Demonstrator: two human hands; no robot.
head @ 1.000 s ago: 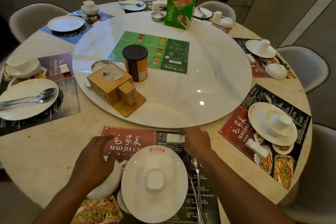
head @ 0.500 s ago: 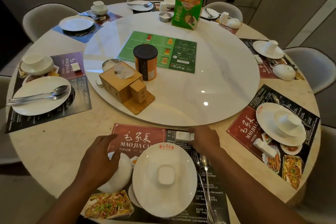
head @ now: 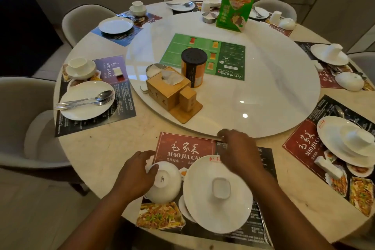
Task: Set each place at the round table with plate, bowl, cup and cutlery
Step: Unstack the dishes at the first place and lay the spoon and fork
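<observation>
The upside-down bowl (head: 165, 183) lies just left of the plate (head: 218, 207), the left hand (head: 135, 172) curled round its outer side (clearly the nearer hand), while the right hand (head: 237, 148) hovers over the placemat (head: 182, 144)'s far edge, its grip hidden.

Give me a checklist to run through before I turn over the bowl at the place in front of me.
1. Left hand grips the upturned bowl: ok.
2. Bowl upright: not ok, foot faces up.
3. Cup upright: not ok, inverted on the plate.
4. Cutlery beside plate: cannot tell, right arm covers that side.
5. Right hand free: cannot tell, fingers curled at the placemat's far edge.
</observation>
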